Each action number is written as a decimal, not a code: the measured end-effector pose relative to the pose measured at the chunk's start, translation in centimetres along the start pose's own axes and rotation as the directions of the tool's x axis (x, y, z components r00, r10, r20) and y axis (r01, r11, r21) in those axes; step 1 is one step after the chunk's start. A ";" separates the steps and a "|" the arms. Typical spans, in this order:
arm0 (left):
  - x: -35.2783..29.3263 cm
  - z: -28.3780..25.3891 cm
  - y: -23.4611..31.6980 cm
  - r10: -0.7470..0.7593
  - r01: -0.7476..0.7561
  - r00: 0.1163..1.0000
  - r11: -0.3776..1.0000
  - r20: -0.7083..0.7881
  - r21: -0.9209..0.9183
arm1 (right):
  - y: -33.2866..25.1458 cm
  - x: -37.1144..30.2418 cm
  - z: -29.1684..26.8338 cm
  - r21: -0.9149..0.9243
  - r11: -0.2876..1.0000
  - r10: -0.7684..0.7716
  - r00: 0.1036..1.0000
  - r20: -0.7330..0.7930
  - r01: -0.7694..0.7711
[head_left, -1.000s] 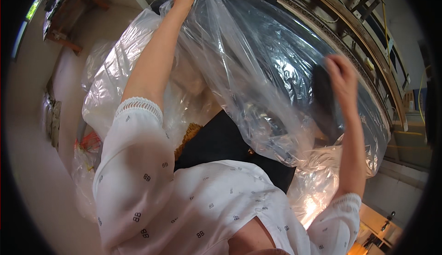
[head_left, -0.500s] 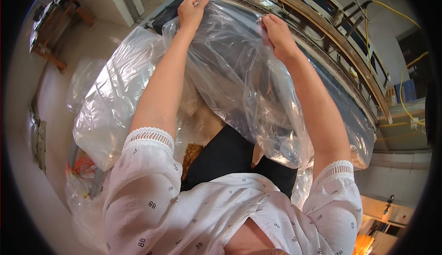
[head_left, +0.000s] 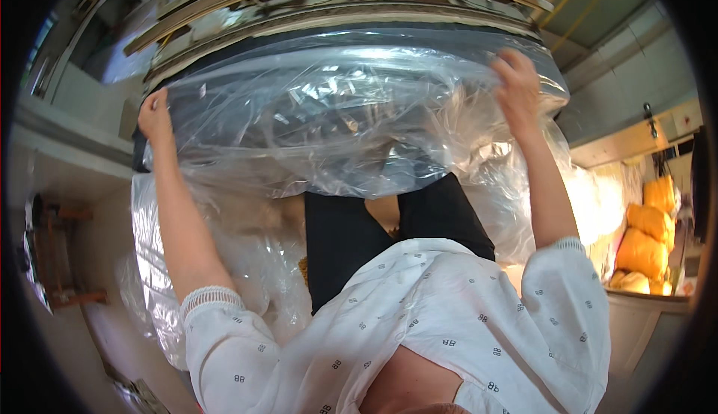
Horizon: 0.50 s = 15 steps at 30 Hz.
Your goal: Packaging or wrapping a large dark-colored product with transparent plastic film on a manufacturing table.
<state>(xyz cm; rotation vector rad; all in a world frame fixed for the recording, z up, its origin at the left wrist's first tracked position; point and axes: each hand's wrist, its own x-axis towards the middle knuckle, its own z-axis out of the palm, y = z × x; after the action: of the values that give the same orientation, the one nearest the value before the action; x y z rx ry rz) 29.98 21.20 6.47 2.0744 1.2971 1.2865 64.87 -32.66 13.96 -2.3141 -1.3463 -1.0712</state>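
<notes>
Pinched clear film [head_left: 351, 111], draped across the worktop [head_left: 299, 35], in left hand [head_left: 155, 117] by the left edge; had right hand [head_left: 517, 96] near the right edge, could not tell its grip; probably needed even tension.

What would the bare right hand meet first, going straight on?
Probably the long speckled brownish strip beyond the clear plastic film; depth is unclear, so the right hand could pass above.

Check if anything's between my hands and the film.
Nothing visible is. Your left hand pinches the film near its left end; your right hand is at its right part, but blur hides whether it grips.
</notes>
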 end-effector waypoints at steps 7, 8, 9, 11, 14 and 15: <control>0.4 -0.9 -0.7 0.117 -0.121 0.992 0.985 0.038 0.123 | 18.5 -17.0 -14.2 -0.265 0.698 0.701 0.710 0.063 -0.666; 0.8 -1.4 -1.6 0.130 -0.132 0.991 0.979 0.028 0.157 | 19.4 -15.9 -15.6 -0.289 0.618 0.776 0.627 0.072 -0.731; 1.2 -1.0 -1.9 0.119 -0.122 0.992 0.980 0.033 0.156 | 24.3 -17.0 -17.3 -0.260 0.723 0.691 0.671 0.268 -0.640; 1.9 -0.5 -2.9 0.120 -0.125 0.992 0.979 0.037 0.162 | 29.5 -15.5 -18.3 -0.018 0.716 0.608 0.610 0.508 -0.698; 3.0 -0.2 -4.4 0.078 -0.075 0.997 0.958 0.003 0.276 | 33.3 -8.9 -17.5 0.421 0.348 0.753 0.517 0.407 -0.838; 3.2 0.3 -4.8 0.102 -0.097 0.995 0.945 0.002 0.312 | 36.0 -7.5 -16.3 0.063 0.642 0.751 0.643 0.151 -0.764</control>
<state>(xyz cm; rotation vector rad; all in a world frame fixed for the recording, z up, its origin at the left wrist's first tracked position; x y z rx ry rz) 28.30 26.41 4.61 2.3763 1.5022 1.2009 84.93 -65.77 24.87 -2.4677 -0.3061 -0.5522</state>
